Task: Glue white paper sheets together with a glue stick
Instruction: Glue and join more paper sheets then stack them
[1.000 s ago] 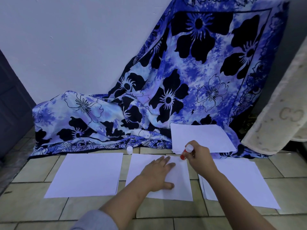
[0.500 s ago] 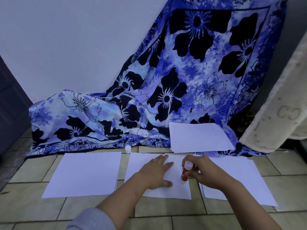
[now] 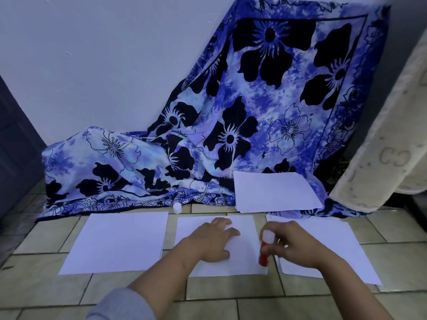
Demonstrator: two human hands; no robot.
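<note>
On middle sheet: flat left hand, right-hand grip around glue stick.

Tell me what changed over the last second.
The right hand drew the glue stick down the middle sheet's right edge, from its far corner to its near corner. The left hand stayed flat on that sheet. The cap, paper stack and side sheets did not move.

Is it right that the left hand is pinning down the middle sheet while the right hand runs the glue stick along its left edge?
Not quite. The head view shows the right hand running the glue stick along the middle sheet's right edge, not its left. The left hand does pin it down.
</note>
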